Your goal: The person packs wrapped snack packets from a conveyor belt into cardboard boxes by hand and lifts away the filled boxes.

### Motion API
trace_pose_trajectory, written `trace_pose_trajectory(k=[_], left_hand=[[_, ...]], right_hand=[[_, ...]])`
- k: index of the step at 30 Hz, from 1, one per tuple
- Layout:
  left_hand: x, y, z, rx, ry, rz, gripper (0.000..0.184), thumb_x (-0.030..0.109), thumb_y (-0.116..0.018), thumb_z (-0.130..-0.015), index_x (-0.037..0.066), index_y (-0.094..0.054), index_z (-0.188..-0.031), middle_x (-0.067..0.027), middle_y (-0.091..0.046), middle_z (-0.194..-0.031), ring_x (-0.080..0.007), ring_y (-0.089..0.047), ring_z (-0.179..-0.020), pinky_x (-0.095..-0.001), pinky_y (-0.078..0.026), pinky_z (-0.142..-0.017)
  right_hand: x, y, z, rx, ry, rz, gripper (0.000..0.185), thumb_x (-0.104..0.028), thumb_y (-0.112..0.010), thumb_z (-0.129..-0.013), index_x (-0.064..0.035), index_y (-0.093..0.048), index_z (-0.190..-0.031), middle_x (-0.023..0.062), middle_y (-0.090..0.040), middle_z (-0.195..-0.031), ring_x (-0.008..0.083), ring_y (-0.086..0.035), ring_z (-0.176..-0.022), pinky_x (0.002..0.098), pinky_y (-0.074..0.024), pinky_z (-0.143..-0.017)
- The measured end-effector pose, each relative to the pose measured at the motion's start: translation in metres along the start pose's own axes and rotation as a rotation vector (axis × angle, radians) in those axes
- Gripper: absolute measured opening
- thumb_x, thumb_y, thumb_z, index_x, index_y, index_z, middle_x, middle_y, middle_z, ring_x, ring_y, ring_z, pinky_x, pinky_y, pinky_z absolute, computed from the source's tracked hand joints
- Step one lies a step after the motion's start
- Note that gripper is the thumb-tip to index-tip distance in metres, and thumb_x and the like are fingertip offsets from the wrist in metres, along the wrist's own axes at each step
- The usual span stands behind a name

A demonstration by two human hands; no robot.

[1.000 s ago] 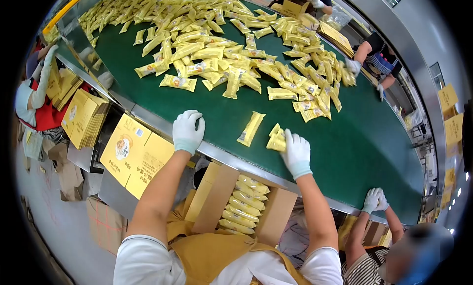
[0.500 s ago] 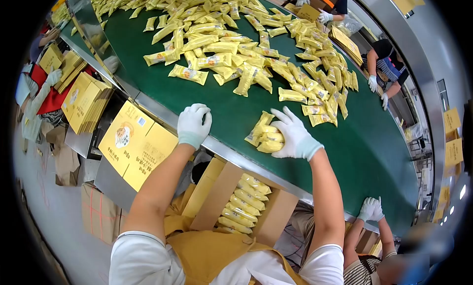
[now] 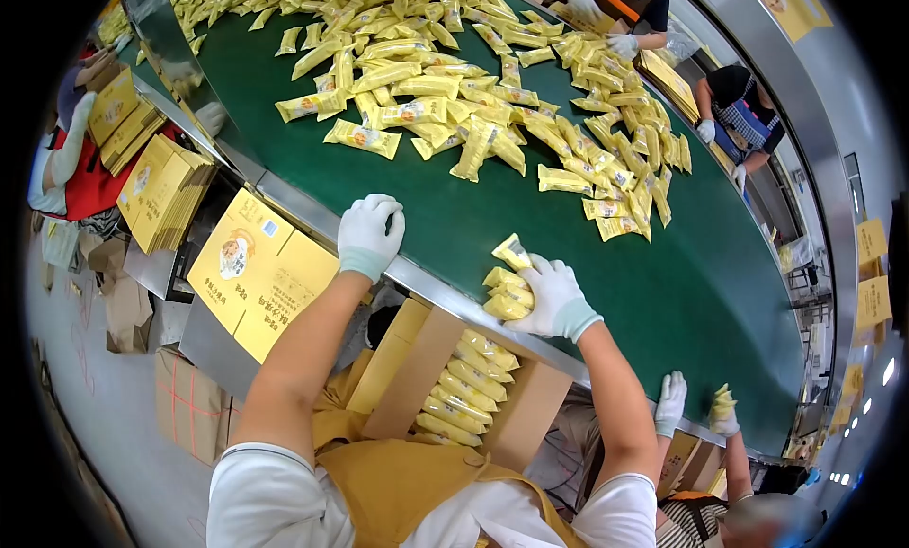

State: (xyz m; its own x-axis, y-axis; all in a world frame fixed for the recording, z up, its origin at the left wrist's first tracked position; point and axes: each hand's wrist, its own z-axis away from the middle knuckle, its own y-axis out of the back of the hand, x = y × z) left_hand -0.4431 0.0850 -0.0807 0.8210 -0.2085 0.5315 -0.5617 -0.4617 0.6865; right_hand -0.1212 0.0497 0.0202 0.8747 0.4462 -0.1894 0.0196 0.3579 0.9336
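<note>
My right hand [image 3: 554,297], in a white glove, is closed around several yellow snack packets [image 3: 508,292] near the front edge of the green conveyor belt [image 3: 445,221]. One packet in the bunch sticks up at an angle. My left hand [image 3: 370,234], also gloved, rests by the belt's metal edge with loosely bent fingers, the thumb apart and nothing visible in it. Below the belt, in front of my apron, stands an open cardboard box [image 3: 530,415] with a row of yellow packets [image 3: 469,382] inside. A big heap of similar packets [image 3: 417,94] lies farther up the belt.
Flat yellow printed cartons [image 3: 256,269] lie on a stand at my left, with a carton stack [image 3: 161,193] beyond. A metal rail [image 3: 454,309] borders the belt. Co-workers stand around it; one at lower right has a gloved hand [image 3: 724,417] holding packets.
My right hand has drawn the bunch of packets toward me, closer to the belt's front edge. My left hand has hardly moved. The lower-right co-worker's hands have separated, and one now holds packets.
</note>
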Motion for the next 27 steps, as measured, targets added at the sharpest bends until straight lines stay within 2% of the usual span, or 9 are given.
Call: trace_pose_trajectory(k=[1,4,5,9,15,18,21,24,27], left_hand=[[-0.001,0.001,0.000,-0.003,-0.001,-0.006,0.009,0.017,-0.068,-0.086,0.012,-0.073,-0.090,-0.0039,-0.070,-0.101,-0.0288,-0.065,-0.090,-0.0409,-0.053,-0.081],[-0.002,0.000,-0.001,-0.005,-0.005,-0.016,0.008,0.017,-0.068,-0.086,0.012,-0.073,-0.090,-0.0040,-0.070,-0.101,-0.0287,-0.065,-0.089,-0.0408,-0.053,-0.081],[-0.004,0.000,-0.001,0.001,-0.004,-0.014,0.008,0.017,-0.068,-0.087,0.012,-0.073,-0.090,-0.0040,-0.070,-0.101,-0.0287,-0.065,-0.090,-0.0408,-0.053,-0.081],[-0.002,0.003,-0.002,-0.010,0.007,-0.016,0.007,0.013,-0.068,-0.086,0.011,-0.073,-0.090,-0.0053,-0.070,-0.101,-0.0292,-0.065,-0.091,-0.0408,-0.053,-0.082],[-0.002,0.005,-0.003,-0.014,0.024,0.008,0.007,0.013,-0.068,-0.086,0.010,-0.074,-0.089,-0.0055,-0.071,-0.101,-0.0291,-0.066,-0.092,-0.0402,-0.053,-0.082],[-0.003,0.007,-0.005,-0.025,0.026,0.005,0.008,0.013,-0.068,-0.086,0.010,-0.074,-0.090,-0.0054,-0.071,-0.100,-0.0289,-0.065,-0.092,-0.0401,-0.053,-0.082],[-0.004,0.008,-0.005,-0.027,0.023,0.008,0.008,0.013,-0.068,-0.086,0.010,-0.074,-0.090,-0.0053,-0.071,-0.100,-0.0288,-0.065,-0.091,-0.0401,-0.053,-0.082],[-0.005,0.009,-0.006,-0.023,0.019,0.004,0.008,0.014,-0.068,-0.086,0.010,-0.074,-0.090,-0.0052,-0.071,-0.100,-0.0287,-0.065,-0.091,-0.0399,-0.054,-0.082],[-0.008,0.007,-0.006,-0.032,0.022,0.006,0.008,0.014,-0.068,-0.087,0.010,-0.074,-0.090,-0.0051,-0.070,-0.100,-0.0287,-0.065,-0.091,-0.0398,-0.054,-0.082]], right_hand=[[-0.002,-0.001,0.004,0.001,-0.038,-0.049,0.089,-0.060,-0.082,-0.057,-0.0034,-0.064,-0.123,0.0262,-0.050,-0.134,0.0449,-0.047,-0.127,0.0492,-0.0358,-0.110],[0.000,-0.004,0.022,0.169,-0.040,0.123,0.091,-0.059,-0.082,-0.057,-0.0014,-0.062,-0.124,0.0280,-0.049,-0.135,0.0454,-0.043,-0.133,0.0475,-0.0314,-0.116],[0.000,0.000,0.027,0.130,-0.079,0.176,0.092,-0.058,-0.082,-0.060,0.0008,-0.060,-0.127,0.0306,-0.045,-0.143,0.0471,-0.042,-0.136,0.0485,-0.0320,-0.117],[0.024,-0.021,0.035,0.064,-0.137,-0.164,0.092,-0.056,-0.083,-0.064,0.0023,-0.058,-0.130,0.0315,-0.039,-0.152,0.0482,-0.042,-0.137,0.0458,-0.0379,-0.115],[0.020,-0.012,0.033,0.096,-0.189,-0.294,0.091,-0.058,-0.084,-0.060,0.0019,-0.062,-0.125,0.0270,-0.054,-0.137,0.0421,-0.054,-0.118,0.0441,-0.0413,-0.108],[0.016,-0.019,0.033,0.148,-0.151,-0.187,0.088,-0.056,-0.084,-0.060,0.0018,-0.062,-0.123,0.0248,-0.055,-0.131,0.0392,-0.054,-0.110,0.0449,-0.0419,-0.104],[0.008,-0.021,0.033,0.244,-0.075,-0.106,0.087,-0.056,-0.084,-0.060,0.0019,-0.062,-0.121,0.0239,-0.054,-0.130,0.0404,-0.052,-0.117,0.0465,-0.0410,-0.106],[0.001,-0.011,0.027,0.207,-0.109,-0.118,0.087,-0.056,-0.084,-0.060,0.0015,-0.062,-0.121,0.0254,-0.051,-0.137,0.0437,-0.049,-0.123,0.0480,-0.0396,-0.108],[0.004,-0.020,0.025,0.200,-0.051,-0.007,0.086,-0.056,-0.084,-0.061,0.0005,-0.062,-0.122,0.0277,-0.046,-0.143,0.0456,-0.048,-0.127,0.0471,-0.0391,-0.110]])
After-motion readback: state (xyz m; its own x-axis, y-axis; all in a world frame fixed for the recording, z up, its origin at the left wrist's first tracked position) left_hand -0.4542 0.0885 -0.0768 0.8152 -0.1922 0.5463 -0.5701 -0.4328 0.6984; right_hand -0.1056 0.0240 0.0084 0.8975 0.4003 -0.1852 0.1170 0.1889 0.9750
